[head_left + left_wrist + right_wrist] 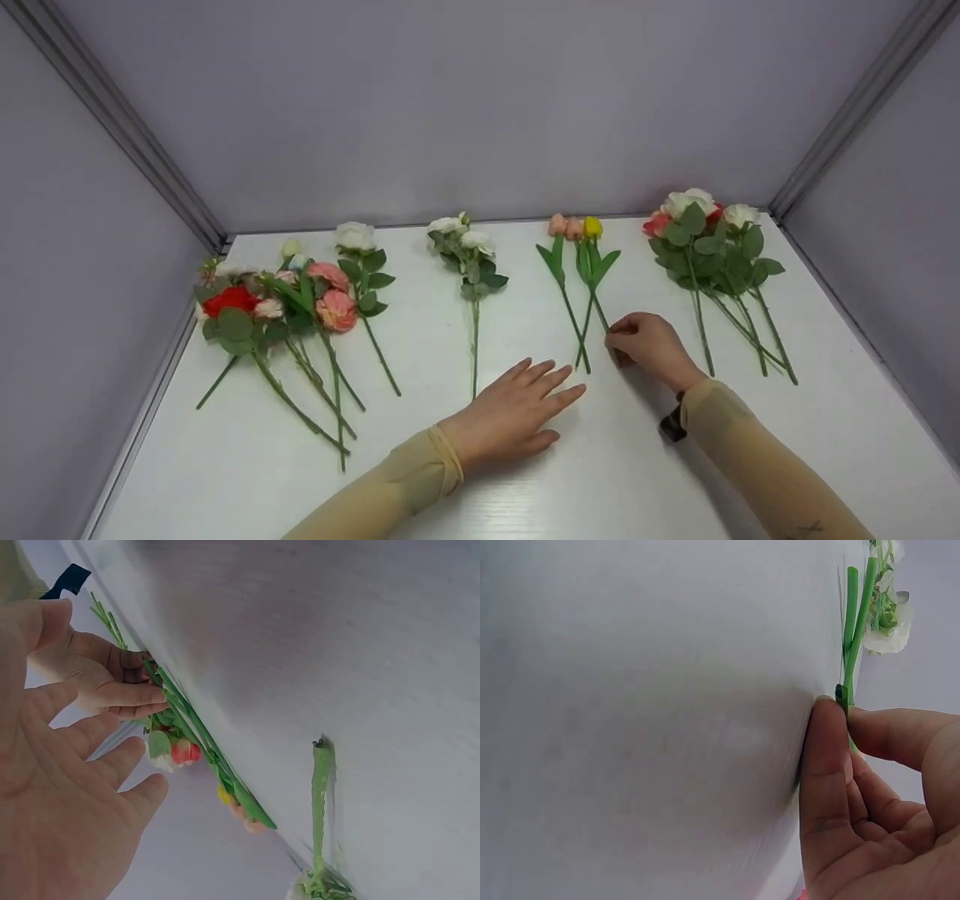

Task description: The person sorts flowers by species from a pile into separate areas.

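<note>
Three artificial tulips lie together, two pink tulips and a yellow tulip, their green stems crossing. My right hand pinches the lower end of one tulip stem between thumb and finger; which bloom it belongs to cannot be told. Up close in the right wrist view, the pinched stem end shows between the fingertips, with two other stems beyond. My left hand holds nothing, fingers spread, palm down, just left of the tulips' stem ends. Its palm fills the left wrist view's left side.
White flowers on one stem lie left of the tulips. A mixed pile with a red flower and a separate white rose lie farther left. White and red roses lie at right. Walls enclose the white table.
</note>
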Available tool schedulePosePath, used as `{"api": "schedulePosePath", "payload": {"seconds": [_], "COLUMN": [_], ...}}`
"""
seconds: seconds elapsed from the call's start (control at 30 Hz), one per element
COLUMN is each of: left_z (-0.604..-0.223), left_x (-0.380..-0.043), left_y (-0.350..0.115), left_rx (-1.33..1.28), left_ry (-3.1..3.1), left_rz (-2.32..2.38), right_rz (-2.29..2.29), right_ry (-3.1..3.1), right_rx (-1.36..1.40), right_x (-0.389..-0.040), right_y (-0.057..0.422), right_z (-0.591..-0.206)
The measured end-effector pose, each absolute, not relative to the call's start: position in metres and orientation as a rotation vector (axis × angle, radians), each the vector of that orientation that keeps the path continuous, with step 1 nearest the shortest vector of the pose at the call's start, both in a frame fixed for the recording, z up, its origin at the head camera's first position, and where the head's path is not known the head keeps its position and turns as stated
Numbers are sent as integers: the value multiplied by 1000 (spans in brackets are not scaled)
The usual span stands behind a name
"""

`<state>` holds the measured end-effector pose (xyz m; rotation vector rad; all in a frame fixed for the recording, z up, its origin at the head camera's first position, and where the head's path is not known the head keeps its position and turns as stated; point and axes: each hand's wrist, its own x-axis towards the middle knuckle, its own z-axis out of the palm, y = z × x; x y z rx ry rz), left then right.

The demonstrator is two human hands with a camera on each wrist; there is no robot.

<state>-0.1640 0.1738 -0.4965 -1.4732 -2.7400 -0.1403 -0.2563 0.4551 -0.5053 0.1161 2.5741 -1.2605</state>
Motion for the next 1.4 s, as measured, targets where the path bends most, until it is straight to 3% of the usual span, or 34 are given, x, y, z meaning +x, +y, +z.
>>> {"api": "schedulePosePath", "payload": {"seconds": [0.5,0.73,1.0,1.4], "left_z": [-497,-495,-495,-487], "left_x": [-165,-174,-196,-200], "left_y": [168,136,44,-83], "left_rx": [-1422,-1186,-600,157], "left_ry": [-2753,-2854,-2810,-2951], "left_rz": [-130,-309,-622,-819], "right_rz": [-1285,-1262,-966,-385], "right_ry": [2570,2726,3022,2929], "right_rx": [87,23,-413,-1285], "right_x": [-257,-255,-251,-230], "right_y": [456,450,397,254], "right_z": [-502,-493,-486,-471]}}
